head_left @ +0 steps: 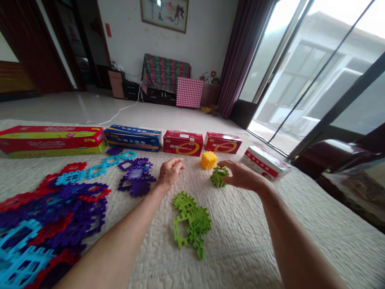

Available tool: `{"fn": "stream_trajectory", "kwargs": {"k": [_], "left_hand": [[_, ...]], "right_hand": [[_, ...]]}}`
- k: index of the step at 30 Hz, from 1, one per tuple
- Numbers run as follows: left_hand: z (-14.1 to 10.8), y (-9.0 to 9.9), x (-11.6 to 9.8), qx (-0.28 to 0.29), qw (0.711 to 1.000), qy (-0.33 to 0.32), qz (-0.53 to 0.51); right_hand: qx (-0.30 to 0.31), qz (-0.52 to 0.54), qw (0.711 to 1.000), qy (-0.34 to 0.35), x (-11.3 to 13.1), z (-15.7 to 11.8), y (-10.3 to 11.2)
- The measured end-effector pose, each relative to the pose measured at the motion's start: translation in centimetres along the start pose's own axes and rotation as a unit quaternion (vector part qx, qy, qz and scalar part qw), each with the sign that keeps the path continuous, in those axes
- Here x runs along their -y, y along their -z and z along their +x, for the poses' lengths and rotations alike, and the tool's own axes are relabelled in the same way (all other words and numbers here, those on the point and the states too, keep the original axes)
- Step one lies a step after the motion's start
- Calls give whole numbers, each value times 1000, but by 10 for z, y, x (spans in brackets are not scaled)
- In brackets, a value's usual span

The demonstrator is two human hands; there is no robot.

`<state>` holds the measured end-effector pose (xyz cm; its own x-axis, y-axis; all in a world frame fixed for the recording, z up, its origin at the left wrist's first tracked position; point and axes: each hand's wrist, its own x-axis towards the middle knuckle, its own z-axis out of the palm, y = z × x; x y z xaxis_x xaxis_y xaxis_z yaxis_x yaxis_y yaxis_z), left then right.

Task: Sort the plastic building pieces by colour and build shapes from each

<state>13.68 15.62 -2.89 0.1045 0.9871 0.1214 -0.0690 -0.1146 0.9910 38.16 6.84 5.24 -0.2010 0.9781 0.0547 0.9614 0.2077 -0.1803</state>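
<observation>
My left hand [171, 173] is curled into a loose fist above the sheet, with nothing showing in it. My right hand [242, 175] is beside a small green cube [219, 177] built of interlocking plastic pieces; its thumb and fingers are spread at the cube's right and far sides. A yellow cube [209, 159] of the same kind sits just behind the green one. Between my forearms lies a loose cluster of light green interlocking pieces [192, 216]. Purple pieces [138, 176] lie left of my left hand.
A large heap of purple, red and blue pieces [54, 212] covers the left side. Along the far edge stand a long red-green box [51, 141], a blue box [132, 138], two red boxes [183, 143] and a white-red box [266, 162]. All rest on a quilted cover [246, 237].
</observation>
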Motion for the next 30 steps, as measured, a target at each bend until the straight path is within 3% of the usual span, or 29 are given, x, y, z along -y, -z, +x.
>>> {"fn": "stream_trajectory", "kwargs": {"k": [6, 11, 14, 24, 30], "left_hand": [[0, 0, -1, -9, 1000, 5, -3], [1, 0, 0, -14, 1000, 2, -19], [1, 0, 1, -13, 1000, 0, -19], [2, -1, 1, -16, 1000, 2, -10], [0, -1, -1, -13, 1000, 2, -6]], "right_hand": [[-29, 11, 999, 25, 33, 1, 3], [35, 126, 985, 114, 79, 2, -12], [83, 153, 972, 156, 94, 2, -20], [91, 96, 982, 137, 108, 3, -36], [149, 220, 959, 95, 90, 6, -25]]}}
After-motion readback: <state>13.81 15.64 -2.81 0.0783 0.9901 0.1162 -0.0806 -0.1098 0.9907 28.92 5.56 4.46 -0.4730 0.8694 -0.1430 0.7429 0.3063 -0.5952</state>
